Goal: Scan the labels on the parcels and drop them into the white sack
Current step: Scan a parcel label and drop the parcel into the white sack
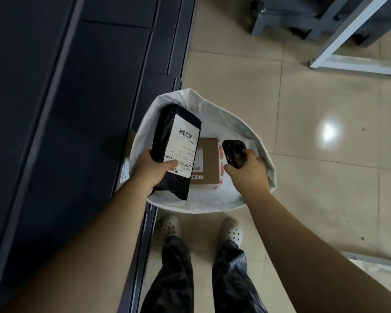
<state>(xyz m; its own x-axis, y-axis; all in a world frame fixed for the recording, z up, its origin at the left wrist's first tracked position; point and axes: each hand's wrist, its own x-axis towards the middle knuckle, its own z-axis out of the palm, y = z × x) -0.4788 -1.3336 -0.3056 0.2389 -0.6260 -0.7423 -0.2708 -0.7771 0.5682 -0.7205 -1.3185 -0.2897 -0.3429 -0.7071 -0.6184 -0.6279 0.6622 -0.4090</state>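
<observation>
**Black parcel held over the open white sack**

The left hand (152, 171) gripped a black parcel (176, 150) near its lower end, thumb pressed on the white label (182, 146), barcodes facing up. The parcel was a soft, glossy plastic mailer, long and flat, held above the mouth of the white sack (235, 123). Just right of it, the right hand (248, 169) was curled round a dark handheld scanner (234, 153), its tip pointing towards the label. Below both hands, a brown cardboard box (209, 162) lay flat inside the sack. The sack's crinkled rim stood open and wide. A dark conveyor (54, 132) bordered the left hand's outer side; smooth beige floor tiles (325, 177) lay open beyond the right hand.
</observation>
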